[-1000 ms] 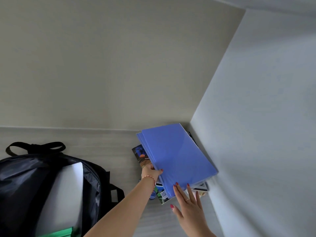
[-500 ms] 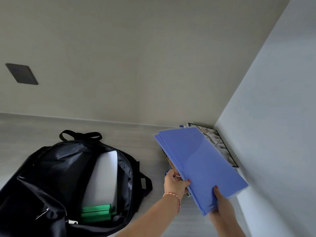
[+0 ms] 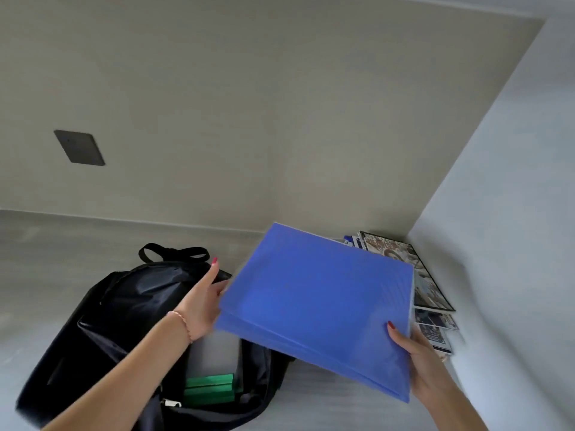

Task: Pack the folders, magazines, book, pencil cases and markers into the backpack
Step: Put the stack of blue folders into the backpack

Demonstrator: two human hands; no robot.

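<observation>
The biggest risk was the folders (image 3: 314,306) fanning apart or sliding out of the grip on the way to the backpack (image 3: 124,321). They looked smooth and thin, and they were held only at two opposite spots, so a loose stack could shear sideways. A second risk was the leading corner catching on the floppy rim of the bag's opening instead of slipping inside, since the black fabric sagged and nothing held the mouth wide. Things already inside, a pale flat panel (image 3: 214,349) and some green items (image 3: 210,388), could also block the stack if it went in at an angle.

The folders were a bright blue, flat stack, at least two by the layered edges at the near side, tilted and held in the air, partly above the open bag and apart from the table (image 3: 326,396). The left hand (image 3: 202,306) gripped the stack's left edge; one finger stood straight up, and the rest were probably hidden behind the folders, so how they curled could not be told. The right hand (image 3: 426,365) pinched the near right corner, thumb on top and fingers beneath.

Magazines (image 3: 420,281) lay in the corner by the wall, behind the stack, not yet packed. The bag lay on the table with its mouth open toward the person.
</observation>
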